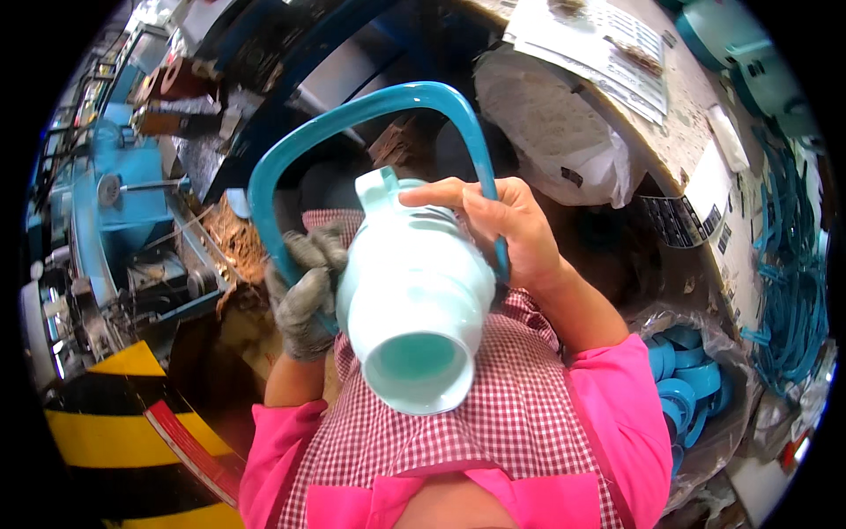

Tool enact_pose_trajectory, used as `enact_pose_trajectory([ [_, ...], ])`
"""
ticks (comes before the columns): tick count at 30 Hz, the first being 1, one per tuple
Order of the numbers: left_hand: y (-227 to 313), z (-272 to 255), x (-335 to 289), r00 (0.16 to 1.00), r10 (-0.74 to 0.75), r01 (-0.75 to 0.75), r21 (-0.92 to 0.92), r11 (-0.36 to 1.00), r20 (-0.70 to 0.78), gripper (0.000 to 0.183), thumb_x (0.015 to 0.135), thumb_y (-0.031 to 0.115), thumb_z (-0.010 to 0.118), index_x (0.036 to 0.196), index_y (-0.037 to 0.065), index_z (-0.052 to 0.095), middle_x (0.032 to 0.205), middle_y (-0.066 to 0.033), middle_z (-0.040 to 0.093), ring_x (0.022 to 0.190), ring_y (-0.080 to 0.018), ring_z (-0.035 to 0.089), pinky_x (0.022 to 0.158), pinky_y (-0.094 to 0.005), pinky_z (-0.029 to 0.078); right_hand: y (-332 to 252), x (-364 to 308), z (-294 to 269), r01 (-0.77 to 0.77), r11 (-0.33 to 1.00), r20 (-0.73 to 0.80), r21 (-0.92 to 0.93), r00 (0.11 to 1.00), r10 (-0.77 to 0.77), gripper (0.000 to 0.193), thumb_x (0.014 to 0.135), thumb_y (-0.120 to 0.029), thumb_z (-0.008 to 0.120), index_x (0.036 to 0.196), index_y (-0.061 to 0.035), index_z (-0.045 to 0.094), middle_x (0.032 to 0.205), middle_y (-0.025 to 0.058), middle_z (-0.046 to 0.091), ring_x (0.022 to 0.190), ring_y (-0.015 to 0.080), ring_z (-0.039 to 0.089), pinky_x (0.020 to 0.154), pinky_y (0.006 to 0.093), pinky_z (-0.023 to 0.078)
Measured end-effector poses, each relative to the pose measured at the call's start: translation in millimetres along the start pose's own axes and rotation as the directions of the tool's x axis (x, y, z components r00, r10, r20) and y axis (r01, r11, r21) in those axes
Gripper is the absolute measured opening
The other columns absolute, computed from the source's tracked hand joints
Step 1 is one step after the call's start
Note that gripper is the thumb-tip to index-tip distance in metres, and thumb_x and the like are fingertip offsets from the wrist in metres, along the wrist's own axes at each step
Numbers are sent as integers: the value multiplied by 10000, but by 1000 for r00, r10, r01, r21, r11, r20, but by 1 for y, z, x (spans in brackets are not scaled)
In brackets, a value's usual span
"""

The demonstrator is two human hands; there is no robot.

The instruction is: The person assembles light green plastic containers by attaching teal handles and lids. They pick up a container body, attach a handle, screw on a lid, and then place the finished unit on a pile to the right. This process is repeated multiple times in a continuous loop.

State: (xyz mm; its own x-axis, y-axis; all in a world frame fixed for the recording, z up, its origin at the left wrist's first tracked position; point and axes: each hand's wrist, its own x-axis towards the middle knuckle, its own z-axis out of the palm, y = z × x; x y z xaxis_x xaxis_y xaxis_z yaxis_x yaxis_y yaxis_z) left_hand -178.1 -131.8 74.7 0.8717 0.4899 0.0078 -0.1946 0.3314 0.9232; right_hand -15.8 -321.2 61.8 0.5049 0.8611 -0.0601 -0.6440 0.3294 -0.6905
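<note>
In front of my apron, a pale mint plastic jug (410, 291) is tilted with its round open mouth toward me. A small square lug stands up at its far end. A large teal loop handle (379, 99) arches beyond it, its two ends coming down along the jug's sides. My left hand (308, 291), in a grey glove, is closed round the handle's left end against the jug. My bare right hand (507, 216) grips the handle's right end, with its index finger stretched across the jug's top near the lug. Whether the handle ends are seated on the jug is hidden by my hands.
A blue machine (123, 189) stands at the left above a yellow-and-black striped panel (132, 432). On the right, a worktop (687, 115) carries papers (586, 48) and bundled teal strips (784, 264). Below it, a clear plastic bag (731, 414) holds teal handle parts (692, 379).
</note>
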Motion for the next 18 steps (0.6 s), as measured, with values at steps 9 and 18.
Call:
enact_pose_trajectory([
  [9,26,43,-19,941,-327,331,40,943,-87,172,842,198,651,938,61,612,863,-57,618,843,-126,583,856,-330,481,26,-31,-20,113,993,-79,-23,990,-115,307,887,-237,475,644,-61,406,1181,355,592,1196,378,549,1068,483,377],
  [18,6,47,-34,992,7,-20,-107,994,-124,357,891,100,605,1242,82,544,1035,-59,625,1019,-154,591,1006,-375,447,33,-29,-12,164,986,18,-42,986,-163,636,937,-614,298,687,-60,486,1133,322,619,1251,368,477,1080,453,314],
])
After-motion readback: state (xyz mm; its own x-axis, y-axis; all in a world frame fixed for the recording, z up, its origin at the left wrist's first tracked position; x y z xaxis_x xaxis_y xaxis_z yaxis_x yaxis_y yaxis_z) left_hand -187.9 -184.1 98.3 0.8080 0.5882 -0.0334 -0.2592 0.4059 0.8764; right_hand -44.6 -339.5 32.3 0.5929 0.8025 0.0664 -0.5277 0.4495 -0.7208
